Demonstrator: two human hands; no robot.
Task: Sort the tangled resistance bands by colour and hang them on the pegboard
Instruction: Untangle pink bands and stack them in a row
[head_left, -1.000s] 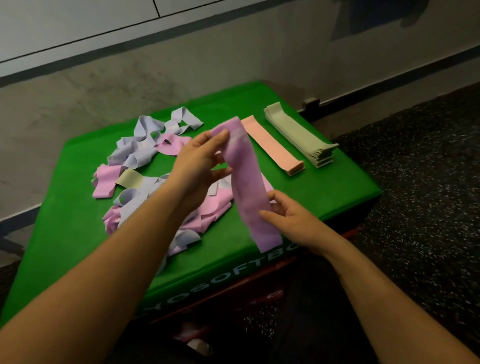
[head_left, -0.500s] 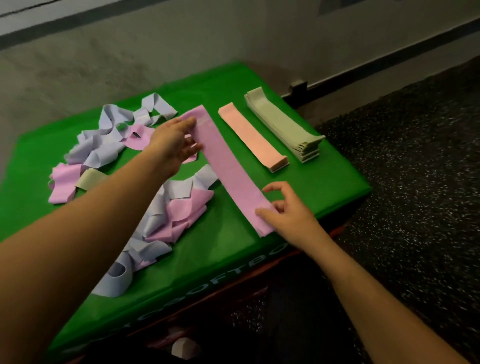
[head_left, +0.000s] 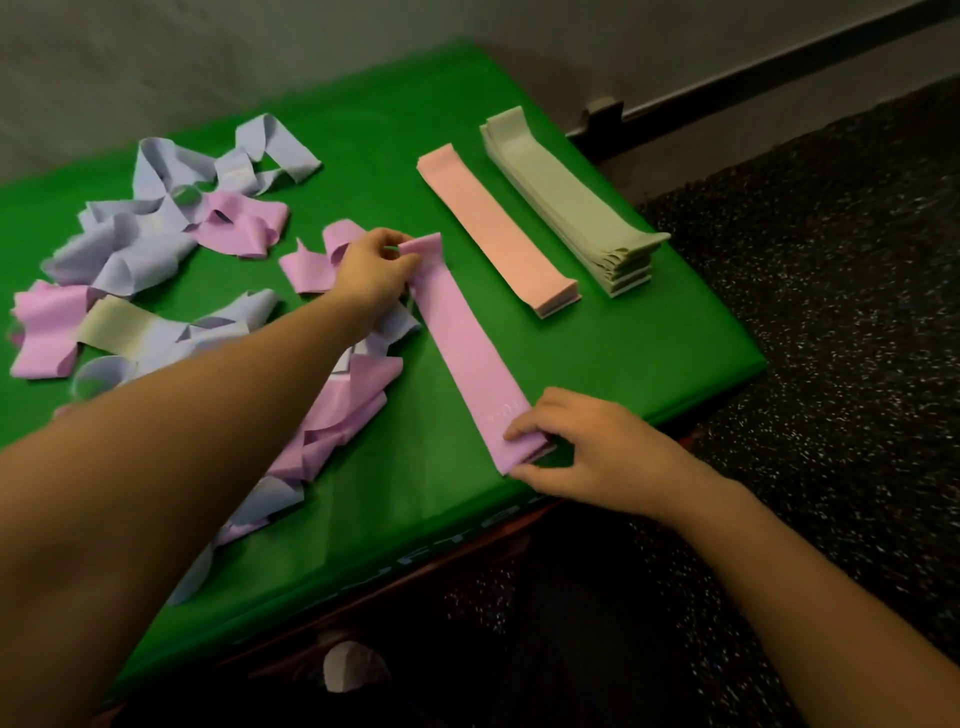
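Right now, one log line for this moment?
left hand: pinches pink band far end | right hand: pinches near end | band flat on green table

Both your arms are bare from the frame edges to the fingertips: no sleeves, gloves, watch, bracelets or rings show anywhere. Your left forearm (head_left: 171, 452) enters from the lower left of the frame as a broad, smooth shape that narrows toward the wrist and ends in your left hand (head_left: 371, 270) near the centre. Your right forearm (head_left: 810, 597) comes in from the lower right, slimmer in the picture, ending in your right hand (head_left: 587, 452) with short, plain nails.
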